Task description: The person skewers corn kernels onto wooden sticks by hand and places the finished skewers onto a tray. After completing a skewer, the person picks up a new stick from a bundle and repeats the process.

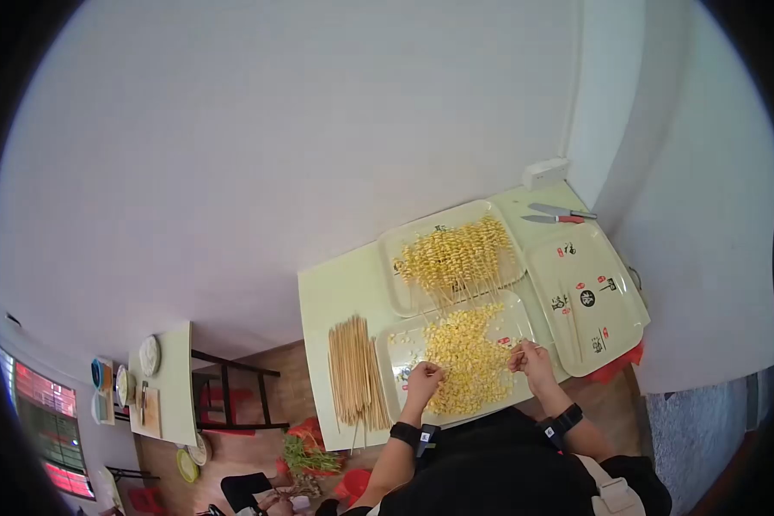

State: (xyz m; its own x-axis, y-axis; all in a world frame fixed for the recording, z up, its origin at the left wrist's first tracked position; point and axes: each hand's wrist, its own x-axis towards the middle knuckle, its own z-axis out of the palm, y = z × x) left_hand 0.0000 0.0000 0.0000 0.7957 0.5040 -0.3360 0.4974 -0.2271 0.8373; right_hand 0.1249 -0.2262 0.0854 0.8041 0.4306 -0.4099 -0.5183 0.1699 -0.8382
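Both of our hands work over the near tray of loose yellow kernels. Our left hand rests fingers-down in the pile; we cannot tell whether it grips any. Our right hand pinches what looks like a thin skewer. We judge this the threading step: the next move calls for one kernel lifted and lined up with the point. Loaded sticks lie on the far tray.

Single head-worn view, fisheye, dark rounded corners, looking steeply down from above onto the table, set fairly far off, frame tilted, white wall ahead filling the upper half
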